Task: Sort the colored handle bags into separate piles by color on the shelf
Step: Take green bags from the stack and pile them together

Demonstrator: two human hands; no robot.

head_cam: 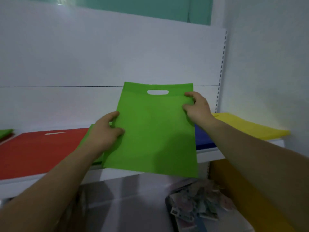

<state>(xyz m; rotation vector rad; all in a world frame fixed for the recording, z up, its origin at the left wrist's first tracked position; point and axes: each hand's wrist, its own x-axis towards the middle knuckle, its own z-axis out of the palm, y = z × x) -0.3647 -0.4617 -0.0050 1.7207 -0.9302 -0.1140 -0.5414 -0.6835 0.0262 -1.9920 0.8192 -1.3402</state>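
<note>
Forearms, bare, entering from both lower corners. Left hand (pixel 107 129): gripping left edge of green bag (pixel 153 131) at mid-height, thumb on the front face, remaining fingers mostly hidden. Right hand (pixel 197 108): gripping the right edge near the top, level with the handle slot, fingertips curled onto the front face. Green bag: held upright and flat, facing the camera, slot uppermost, lower edge hanging in front of shelf (pixel 20 183) lip. Second green bag (pixel 91 131): flat on shelf behind the left hand, mostly hidden. Red bag (pixel 38 148): flat on shelf, left of the second green bag, slot toward the wall; touching or just beside, cannot tell. Blue bag (pixel 203 138): flat on shelf to the right, largely hidden behind held bag and right wrist. Yellow bag (pixel 247 126): beyond blue, at far right end of shelf. Green scrap (pixel 5 132): far left margin, cut off by frame. Back panel (pixel 100 56): white, slotted upright (pixel 221 69) at its right side. Below shelf: dark tray (pixel 168 200) of small printed packets, blurred.
</note>
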